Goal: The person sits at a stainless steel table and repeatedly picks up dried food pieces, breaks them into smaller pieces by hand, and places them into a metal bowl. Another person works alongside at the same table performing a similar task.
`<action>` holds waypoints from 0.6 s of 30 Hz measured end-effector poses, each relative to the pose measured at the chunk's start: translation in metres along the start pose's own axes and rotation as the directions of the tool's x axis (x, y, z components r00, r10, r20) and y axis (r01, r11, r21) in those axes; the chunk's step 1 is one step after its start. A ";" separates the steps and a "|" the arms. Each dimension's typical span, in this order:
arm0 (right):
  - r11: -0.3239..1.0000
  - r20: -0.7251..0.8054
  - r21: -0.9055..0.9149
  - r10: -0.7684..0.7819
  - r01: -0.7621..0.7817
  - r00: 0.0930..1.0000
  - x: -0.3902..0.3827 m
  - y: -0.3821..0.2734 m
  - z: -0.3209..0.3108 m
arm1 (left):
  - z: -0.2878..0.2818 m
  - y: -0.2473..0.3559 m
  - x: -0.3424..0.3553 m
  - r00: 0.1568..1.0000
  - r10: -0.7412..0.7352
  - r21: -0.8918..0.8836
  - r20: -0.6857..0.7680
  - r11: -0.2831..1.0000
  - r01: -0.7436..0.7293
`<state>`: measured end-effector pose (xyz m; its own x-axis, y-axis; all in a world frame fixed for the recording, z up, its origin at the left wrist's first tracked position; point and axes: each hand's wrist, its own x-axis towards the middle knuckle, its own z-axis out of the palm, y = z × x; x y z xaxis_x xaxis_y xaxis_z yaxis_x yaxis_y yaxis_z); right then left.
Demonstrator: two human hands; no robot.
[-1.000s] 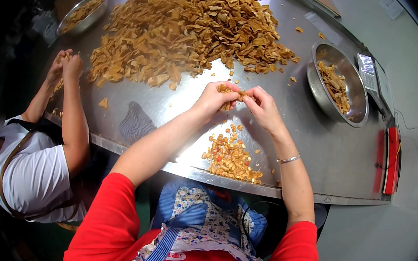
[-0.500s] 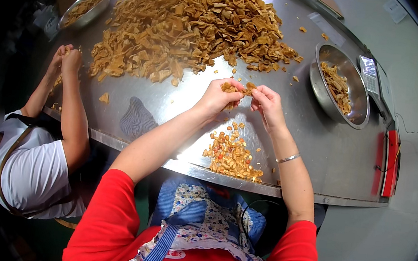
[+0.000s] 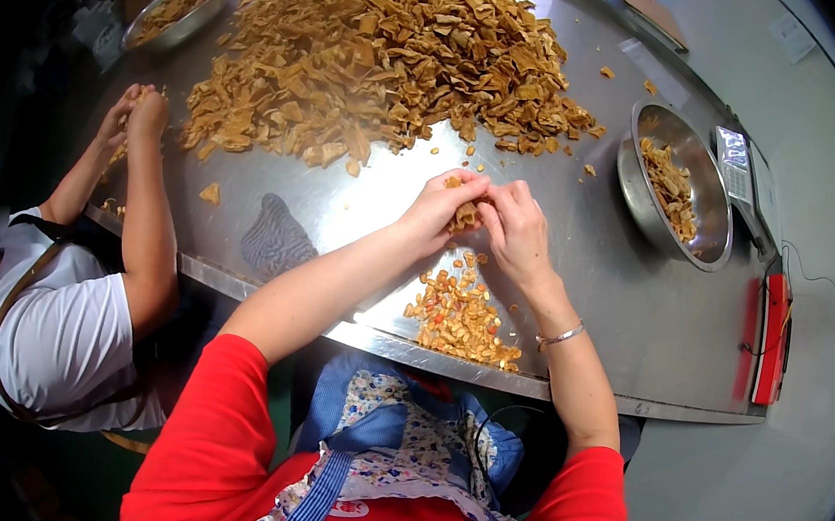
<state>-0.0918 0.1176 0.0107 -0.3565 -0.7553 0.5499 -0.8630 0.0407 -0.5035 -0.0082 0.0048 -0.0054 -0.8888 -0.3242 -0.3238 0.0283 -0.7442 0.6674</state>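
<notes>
My left hand [image 3: 448, 203] is closed around a crumpled golden-brown dried piece [image 3: 463, 217], thumb on top. My right hand [image 3: 516, 228] meets it from the right, fingers bent and pinching at the same piece, partly hiding it. Both are held over the steel table [image 3: 653, 323]. Below them, near the front edge, lies a small pile of yellow and orange bits [image 3: 462, 320]. Beyond them is a big heap of brown dried flakes [image 3: 387, 57].
A steel bowl with flakes [image 3: 691, 237] stands right, beside a scale [image 3: 733, 165] and red object [image 3: 772, 335]; another bowl [image 3: 181, 7] is back left. A co-worker in white [image 3: 68, 337] works at left, hands [image 3: 135, 113] raised. A grey striped patch [image 3: 277, 237] shows on the table.
My hands have drawn closer together and slightly lower; the piece that showed between my right fingers is now mostly covered. The view has shifted slightly.
</notes>
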 end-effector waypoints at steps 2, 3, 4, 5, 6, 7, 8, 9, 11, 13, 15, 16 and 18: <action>0.996 -0.028 0.077 -0.042 0.044 0.999 0.000 -0.003 0.007 | -0.009 0.006 0.006 0.996 0.019 -0.090 -0.084 0.996 -0.026; 0.984 -0.025 0.156 0.087 -0.082 0.996 -0.001 -0.002 0.009 | -0.010 0.007 0.006 0.990 0.000 -0.103 -0.138 0.995 -0.015; 0.957 -0.057 0.241 0.181 -0.162 0.982 -0.002 -0.003 0.011 | -0.010 0.008 0.006 0.981 -0.019 -0.117 -0.192 0.993 -0.003; 0.916 -0.082 0.325 0.276 -0.236 0.958 -0.003 -0.005 0.014 | -0.009 0.008 0.007 0.987 -0.068 -0.199 -0.145 0.979 0.038; 0.861 -0.099 0.412 0.367 -0.298 0.925 -0.003 -0.007 0.016 | -0.009 0.008 0.008 0.989 -0.109 -0.275 -0.095 0.958 0.079; 0.957 -0.067 0.174 0.249 -0.234 0.966 -0.001 -0.010 0.014 | -0.010 0.008 0.009 0.988 -0.146 -0.348 -0.042 0.930 0.123; 0.988 -0.077 0.098 0.128 -0.120 0.989 0.003 -0.006 0.017 | -0.014 0.006 0.014 0.991 -0.128 -0.367 -0.028 0.924 0.109; 0.996 -0.040 0.049 0.071 -0.069 0.997 0.009 -0.006 0.016 | -0.021 0.005 0.019 0.994 -0.109 -0.386 -0.017 0.918 0.094; 0.951 0.102 0.251 0.161 -0.182 0.982 0.024 0.000 0.012 | -0.037 0.002 0.025 0.999 -0.032 -0.344 0.017 0.938 0.036; 0.869 0.136 0.372 0.296 -0.326 0.945 0.043 0.035 0.006 | -0.023 0.009 0.017 0.994 -0.040 -0.301 -0.099 0.954 0.008; 0.903 -0.052 0.048 0.428 -0.426 0.902 0.068 0.084 0.000 | -0.016 0.010 0.013 0.984 -0.055 -0.253 -0.170 0.967 0.011; 0.884 -0.122 -0.153 0.427 -0.442 0.896 0.079 0.101 -0.002 | -0.011 0.012 0.011 0.980 -0.080 -0.192 -0.182 0.980 0.044; 0.853 -0.254 -0.381 0.276 -0.358 0.927 0.090 0.130 0.010 | -0.015 0.008 0.014 0.986 -0.077 -0.091 -0.147 0.994 0.063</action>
<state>-0.2329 0.0483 -0.0117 -0.6595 -0.5231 0.5398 -0.7444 0.5542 -0.3723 -0.0136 -0.0144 -0.0152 -0.8112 -0.3489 -0.4693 0.0134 -0.8134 0.5815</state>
